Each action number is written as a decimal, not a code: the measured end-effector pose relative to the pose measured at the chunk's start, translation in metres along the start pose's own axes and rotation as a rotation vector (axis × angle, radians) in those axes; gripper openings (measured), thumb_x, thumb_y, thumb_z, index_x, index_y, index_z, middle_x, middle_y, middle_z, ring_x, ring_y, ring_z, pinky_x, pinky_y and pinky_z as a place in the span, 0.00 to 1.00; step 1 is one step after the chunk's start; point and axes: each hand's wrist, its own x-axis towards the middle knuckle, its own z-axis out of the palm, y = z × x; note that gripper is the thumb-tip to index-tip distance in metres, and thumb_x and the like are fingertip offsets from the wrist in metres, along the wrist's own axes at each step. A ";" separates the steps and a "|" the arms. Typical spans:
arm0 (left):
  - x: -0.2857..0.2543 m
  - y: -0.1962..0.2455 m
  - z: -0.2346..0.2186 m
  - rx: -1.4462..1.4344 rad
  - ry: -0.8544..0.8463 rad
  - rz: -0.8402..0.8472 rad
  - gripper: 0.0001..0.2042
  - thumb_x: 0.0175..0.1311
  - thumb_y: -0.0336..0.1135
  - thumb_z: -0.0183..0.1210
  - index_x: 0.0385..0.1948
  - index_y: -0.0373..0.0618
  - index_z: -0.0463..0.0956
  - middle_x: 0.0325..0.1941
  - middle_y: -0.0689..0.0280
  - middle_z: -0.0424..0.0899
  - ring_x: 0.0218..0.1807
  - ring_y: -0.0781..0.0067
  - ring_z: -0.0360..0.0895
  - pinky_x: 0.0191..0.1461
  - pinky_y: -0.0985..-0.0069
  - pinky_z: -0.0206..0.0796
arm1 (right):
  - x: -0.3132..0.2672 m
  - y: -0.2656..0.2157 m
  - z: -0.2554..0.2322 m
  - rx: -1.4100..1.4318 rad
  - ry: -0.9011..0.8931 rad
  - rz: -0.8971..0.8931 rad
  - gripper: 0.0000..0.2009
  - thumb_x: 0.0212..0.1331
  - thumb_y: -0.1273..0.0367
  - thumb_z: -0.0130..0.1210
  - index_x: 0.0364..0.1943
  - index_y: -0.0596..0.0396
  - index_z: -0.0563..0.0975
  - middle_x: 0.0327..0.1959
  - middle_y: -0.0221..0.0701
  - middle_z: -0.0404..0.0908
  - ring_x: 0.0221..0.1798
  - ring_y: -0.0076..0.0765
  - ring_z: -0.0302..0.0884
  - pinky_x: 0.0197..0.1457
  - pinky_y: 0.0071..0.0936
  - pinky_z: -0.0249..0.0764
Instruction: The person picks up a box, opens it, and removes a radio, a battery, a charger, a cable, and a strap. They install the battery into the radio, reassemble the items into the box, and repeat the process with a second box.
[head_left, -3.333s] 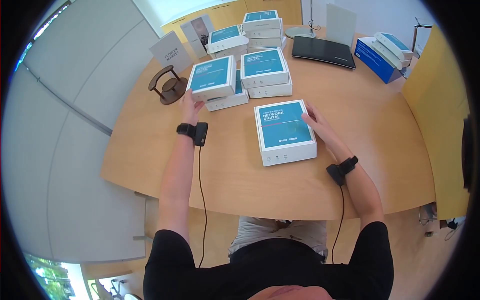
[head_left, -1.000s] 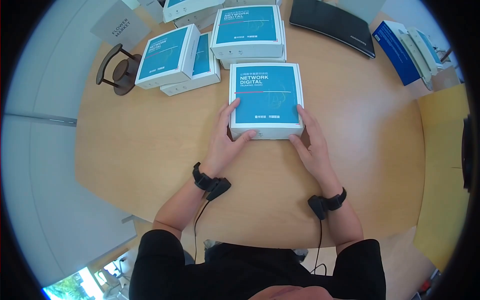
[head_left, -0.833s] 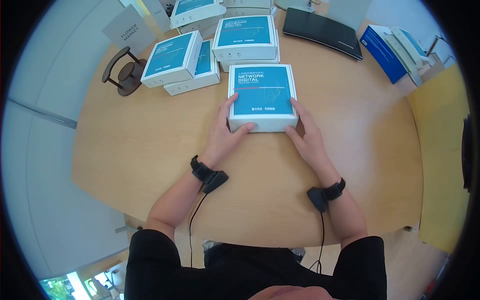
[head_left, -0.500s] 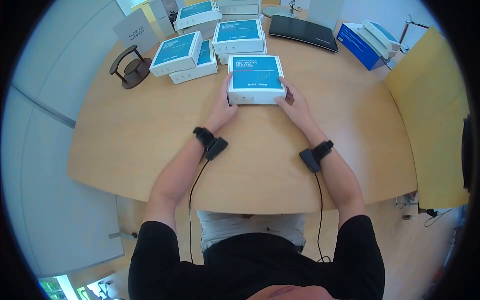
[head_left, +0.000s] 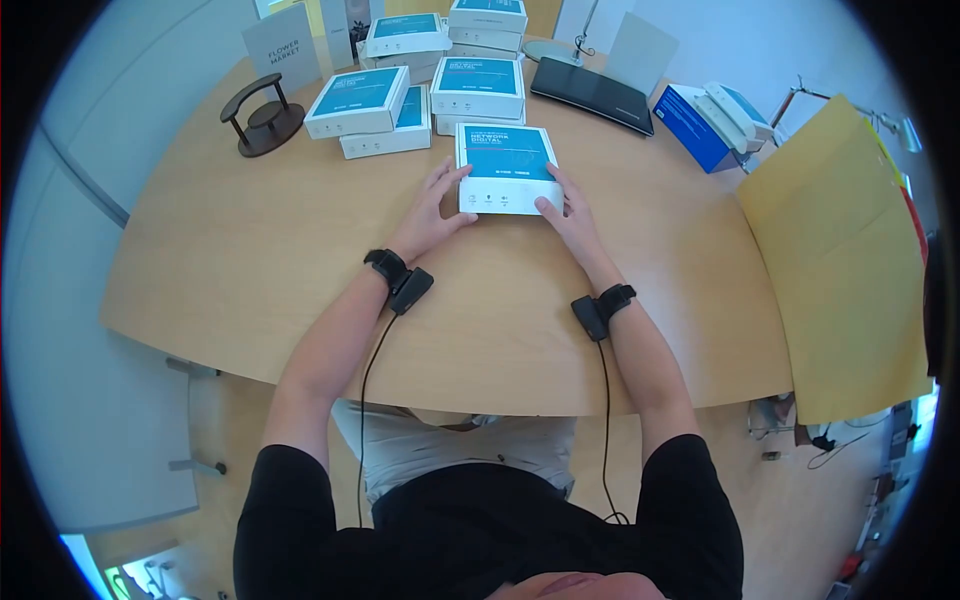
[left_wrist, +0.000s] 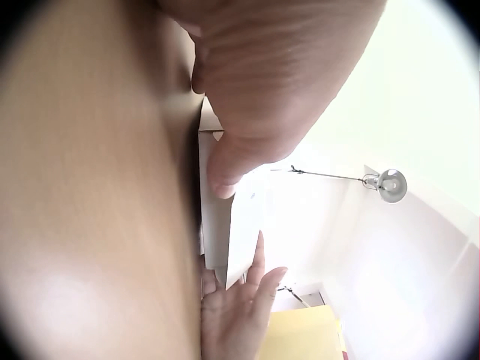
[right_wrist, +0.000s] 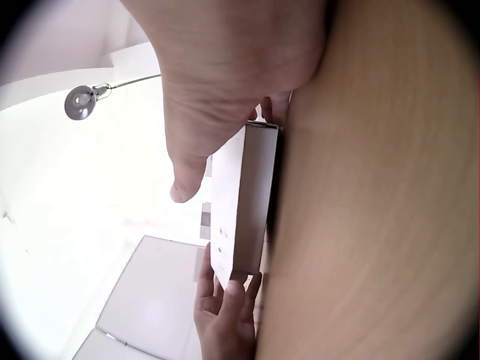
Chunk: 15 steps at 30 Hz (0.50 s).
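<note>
A white cardboard box (head_left: 510, 150) with a teal "Network Digital" label lies on the table between both hands. Its front flap (head_left: 510, 196), printed with small icons, slants outward from a greyer front wall (right_wrist: 256, 199) below it. At the left front corner, my left hand (head_left: 432, 215) has fingers along the side and its thumb by the flap's lower edge. My right hand (head_left: 575, 215) grips the right front corner, its thumb overlapping the flap in the head view. The fingertips behind the box's right end are mostly hidden in the right wrist view.
Behind stand matching boxes: a leaning pair (head_left: 360, 100), a stacked pair (head_left: 480, 85) and taller stacks. A wooden stand (head_left: 265, 115) sits left, a black laptop (head_left: 592, 95) behind, a blue box (head_left: 698, 128) right. A yellow panel (head_left: 840, 250) borders the table's right side.
Earlier my left hand held another box at the left pile; it now lies there and both hands are at the front box. The front box's flap has swung outward in the last half second.
</note>
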 end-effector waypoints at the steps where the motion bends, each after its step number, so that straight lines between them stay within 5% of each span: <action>1: 0.001 0.000 -0.001 -0.027 0.022 0.019 0.31 0.67 0.36 0.71 0.72 0.54 0.73 0.84 0.51 0.61 0.83 0.51 0.60 0.82 0.60 0.58 | 0.001 -0.002 -0.001 -0.058 -0.003 -0.009 0.40 0.65 0.58 0.72 0.80 0.50 0.66 0.75 0.43 0.65 0.77 0.45 0.68 0.78 0.40 0.69; 8: 0.006 -0.004 -0.004 -0.257 0.288 -0.013 0.12 0.73 0.42 0.67 0.48 0.44 0.89 0.64 0.60 0.85 0.62 0.60 0.82 0.62 0.66 0.72 | -0.008 -0.026 0.003 -0.108 -0.079 -0.096 0.39 0.61 0.64 0.75 0.78 0.45 0.69 0.75 0.42 0.65 0.76 0.46 0.68 0.76 0.40 0.72; 11: 0.004 0.007 -0.008 -0.198 0.298 0.003 0.11 0.71 0.41 0.68 0.43 0.44 0.90 0.52 0.64 0.90 0.57 0.61 0.83 0.60 0.67 0.73 | -0.004 -0.026 0.005 -0.106 -0.035 -0.105 0.32 0.65 0.68 0.72 0.74 0.44 0.75 0.74 0.42 0.65 0.75 0.42 0.70 0.72 0.37 0.76; 15: 0.005 0.004 -0.010 -0.047 0.323 0.107 0.12 0.73 0.39 0.68 0.46 0.40 0.88 0.50 0.66 0.90 0.57 0.71 0.83 0.62 0.70 0.73 | 0.002 -0.030 0.000 -0.115 0.003 -0.138 0.23 0.68 0.70 0.68 0.67 0.46 0.81 0.72 0.40 0.69 0.69 0.38 0.74 0.66 0.34 0.80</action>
